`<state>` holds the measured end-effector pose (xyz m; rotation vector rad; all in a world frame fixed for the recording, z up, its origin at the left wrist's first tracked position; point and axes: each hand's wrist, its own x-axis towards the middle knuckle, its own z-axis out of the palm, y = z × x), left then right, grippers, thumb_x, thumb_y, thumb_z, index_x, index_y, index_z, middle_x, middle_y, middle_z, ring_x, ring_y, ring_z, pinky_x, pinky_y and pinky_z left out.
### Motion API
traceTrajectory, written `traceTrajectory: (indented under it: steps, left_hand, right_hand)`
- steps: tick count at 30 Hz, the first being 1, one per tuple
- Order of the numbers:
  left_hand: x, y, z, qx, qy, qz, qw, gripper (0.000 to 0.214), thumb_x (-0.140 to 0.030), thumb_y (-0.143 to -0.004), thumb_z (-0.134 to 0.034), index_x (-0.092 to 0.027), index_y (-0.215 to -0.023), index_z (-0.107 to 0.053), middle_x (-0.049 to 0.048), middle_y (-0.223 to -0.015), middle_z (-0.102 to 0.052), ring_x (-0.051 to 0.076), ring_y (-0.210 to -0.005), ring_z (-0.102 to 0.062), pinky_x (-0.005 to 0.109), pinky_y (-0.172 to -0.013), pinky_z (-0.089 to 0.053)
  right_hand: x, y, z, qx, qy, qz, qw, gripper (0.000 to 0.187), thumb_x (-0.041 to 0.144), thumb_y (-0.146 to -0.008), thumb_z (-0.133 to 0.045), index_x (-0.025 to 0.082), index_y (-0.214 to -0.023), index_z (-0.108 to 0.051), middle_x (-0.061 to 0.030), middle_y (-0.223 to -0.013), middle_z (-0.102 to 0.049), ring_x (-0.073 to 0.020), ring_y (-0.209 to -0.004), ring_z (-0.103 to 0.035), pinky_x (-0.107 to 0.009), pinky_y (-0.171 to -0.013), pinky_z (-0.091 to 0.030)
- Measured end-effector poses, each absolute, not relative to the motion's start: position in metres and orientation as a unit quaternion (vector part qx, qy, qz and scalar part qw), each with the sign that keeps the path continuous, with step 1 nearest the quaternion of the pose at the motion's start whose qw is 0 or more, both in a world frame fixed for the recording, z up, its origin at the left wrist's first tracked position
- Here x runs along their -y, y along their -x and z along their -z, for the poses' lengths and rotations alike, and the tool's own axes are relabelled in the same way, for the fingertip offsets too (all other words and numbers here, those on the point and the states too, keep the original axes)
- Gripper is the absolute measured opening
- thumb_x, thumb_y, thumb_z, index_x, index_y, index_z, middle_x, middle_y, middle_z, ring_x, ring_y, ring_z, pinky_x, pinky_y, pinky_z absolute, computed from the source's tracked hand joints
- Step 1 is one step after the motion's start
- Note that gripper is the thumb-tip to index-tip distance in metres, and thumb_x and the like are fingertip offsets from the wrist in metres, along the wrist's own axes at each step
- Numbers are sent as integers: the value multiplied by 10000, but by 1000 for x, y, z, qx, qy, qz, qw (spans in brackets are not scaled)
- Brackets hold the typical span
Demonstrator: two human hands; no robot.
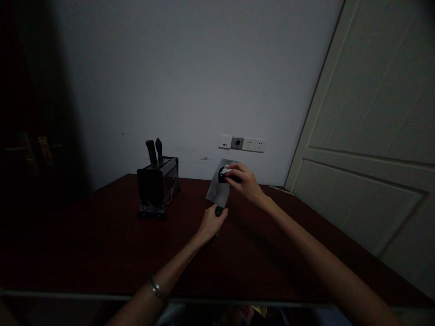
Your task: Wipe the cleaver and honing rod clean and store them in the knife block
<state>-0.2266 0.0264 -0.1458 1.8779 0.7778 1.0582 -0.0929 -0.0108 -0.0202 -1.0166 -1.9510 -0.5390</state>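
My left hand (212, 222) is closed round the dark handle of a cleaver (219, 189), holding its broad grey blade upright above the dark red table (102, 253). My right hand (244, 180) is closed on a small black and white object (224, 173) pressed against the upper part of the blade. I cannot make out what that object is. A bracelet sits on my left wrist.
A dark knife block (158, 186) with two black handles sticking out stands on the table, left of the cleaver. A white socket strip (242, 144) is on the wall behind. A pale door (374, 136) fills the right side. The left side is in deep shadow.
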Motion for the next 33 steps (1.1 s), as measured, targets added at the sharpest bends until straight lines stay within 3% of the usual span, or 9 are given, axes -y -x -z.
traceTrajectory:
  steps: [4, 11, 16, 22, 28, 33]
  left_hand:
    - [-25, 229, 142, -248, -702, -345, 571, 262, -395, -722, -563, -190, -743, -402, -114, -366, -365, 64, -256, -341, 157, -295, -278]
    - [-25, 237, 132, -100, -554, -276, 779, 374, -266, -630, -682, -199, -656, -315, -133, -429, -317, 8, -264, -223, 121, -246, -233]
    - [-36, 244, 130, 3, -454, -224, 862, 268, -351, -775, -573, -188, -716, -369, -121, -447, -271, 13, -266, -112, 111, -215, -169]
    - [-41, 249, 130, 43, -382, -193, 903, 256, -366, -882, -413, -187, -712, -346, -101, -475, -214, 15, -274, -67, 108, -215, -69]
    - [-38, 251, 129, 63, -415, -164, 893, 182, -334, -833, -506, -170, -835, -426, -94, -506, -261, 16, -295, -133, 107, -232, -140]
    - [-34, 248, 131, 81, -462, -145, 871, 274, -407, -797, -570, -176, -844, -429, -81, -576, -349, 4, -310, -198, 107, -239, -179]
  right_hand:
    - [25, 87, 6, 764, 408, 216, 451, 59, 203, -804, -555, 208, -829, -608, -67, -977, -556, -202, -954, -538, -386, -824, -442]
    - [38, 82, 21, 770, 412, 159, 460, 65, 233, -797, -579, 199, -816, -631, -64, -954, -584, -185, -905, -571, -365, -806, -454]
    - [42, 82, 31, 778, 410, 129, 457, 77, 234, -795, -585, 200, -836, -641, -64, -964, -593, -184, -910, -577, -370, -816, -458]
    - [42, 83, 34, 782, 406, 127, 455, 70, 224, -797, -587, 200, -834, -641, -65, -966, -591, -179, -911, -577, -361, -808, -466]
    - [41, 84, 35, 787, 397, 125, 456, 88, 219, -802, -581, 200, -858, -646, -72, -995, -590, -186, -950, -571, -372, -830, -464]
    - [42, 84, 36, 783, 405, 117, 457, 91, 226, -803, -580, 201, -855, -650, -70, -991, -588, -186, -951, -568, -369, -831, -463]
